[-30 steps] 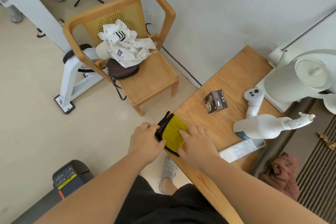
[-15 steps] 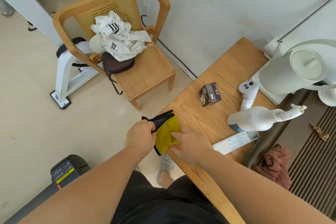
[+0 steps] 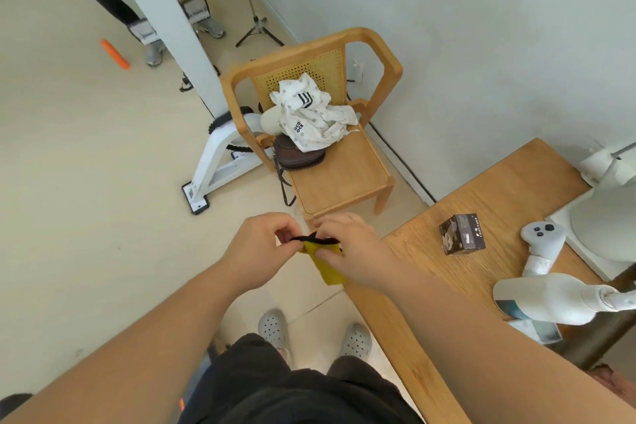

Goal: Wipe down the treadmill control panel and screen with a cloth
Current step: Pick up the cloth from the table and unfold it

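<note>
The small dark box (image 3: 462, 234) on the wooden table (image 3: 509, 193) is showing "TOGETHER"; the white garment (image 3: 311, 117) on the chair (image 3: 344, 175) is showing "OCK".

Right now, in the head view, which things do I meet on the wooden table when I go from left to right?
Small dark box → white controller → white spray bottle, lying on its side. The yellow cloth is held by both hands left of the table, off its surface.

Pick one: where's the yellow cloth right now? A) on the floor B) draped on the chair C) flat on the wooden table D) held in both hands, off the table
D: the left hand and right hand pinch the yellow cloth between them, over the floor beside the table.
</note>
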